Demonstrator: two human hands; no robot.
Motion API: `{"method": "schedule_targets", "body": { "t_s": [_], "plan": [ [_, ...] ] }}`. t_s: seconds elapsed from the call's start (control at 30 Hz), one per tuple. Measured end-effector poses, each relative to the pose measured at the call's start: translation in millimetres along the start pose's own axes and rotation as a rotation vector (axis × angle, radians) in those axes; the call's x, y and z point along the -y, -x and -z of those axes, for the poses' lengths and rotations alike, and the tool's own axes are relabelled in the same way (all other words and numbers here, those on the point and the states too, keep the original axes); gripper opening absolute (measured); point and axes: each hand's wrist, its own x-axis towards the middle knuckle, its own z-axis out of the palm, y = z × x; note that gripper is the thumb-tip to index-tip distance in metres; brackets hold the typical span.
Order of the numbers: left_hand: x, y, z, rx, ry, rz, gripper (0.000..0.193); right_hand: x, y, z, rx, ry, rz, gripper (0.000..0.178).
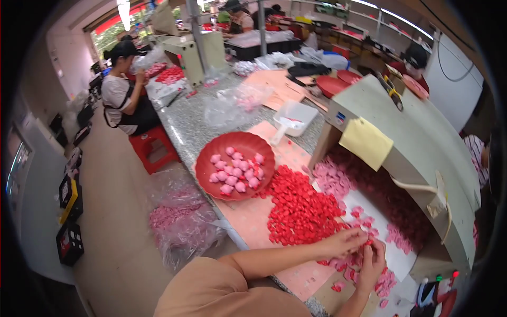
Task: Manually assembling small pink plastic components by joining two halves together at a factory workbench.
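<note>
"Red piece [368, 242]: where is it sitting?"

"Right fingers [378, 250] are pinching it, nearly closed; left fingers [357, 234] are curling just beside, their grip unclear."

"And handling it well?"

"Light pressure is probably suiting something so small, while pink pieces [387, 282] are lying around the fingers."

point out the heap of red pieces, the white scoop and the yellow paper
Heap of red pieces [303, 208], head view: its middle
White scoop [296, 112], head view: its pan
Yellow paper [366, 143], head view: middle of sheet
</note>
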Motion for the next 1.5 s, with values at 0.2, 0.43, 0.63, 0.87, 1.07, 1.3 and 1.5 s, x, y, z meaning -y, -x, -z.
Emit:
{"method": "schedule_targets", "body": {
  "t_s": [0.2,0.43,0.63,0.87,1.07,1.3,1.5],
  "plan": [
    [-18.2,16.3,24.7,-0.135,0.415,-0.004,0.026,0.8,-14.6,-26.0,0.037,-0.289,-0.194,0.025],
    [-15.4,0.8,17.3,-0.271,-0.184,-0.136,0.038,-10.3,-12.1,-9.8,0.047,-0.439,-0.271,0.028],
    [-20.4,9.0,4.3,-0.407,-0.746,-0.284,0.031,-11.1,-11.1,-12.4,0.055,-0.372,-0.299,0.029],
    [-18.9,8.3,6.6,-0.513,-0.998,-0.428,0.027,-13.3,-9.0,-20.5,0.133,-0.406,-0.319,0.03],
    [-21.5,8.2,3.3,-0.488,-1.098,-0.38,0.027,-14.8,-6.0,-26.1,0.135,-0.421,-0.375,0.03],
    [-16.0,5.2,11.6,-0.365,-1.236,-0.712,0.032,-9.4,-8.4,-21.3,0.163,-0.464,-0.403,0.028],
    [-6.8,6.0,15.2,-0.383,-0.784,-0.501,0.025,-8.8,-10.3,-18.3,0.169,-0.449,-0.362,0.027]
  ]
}}
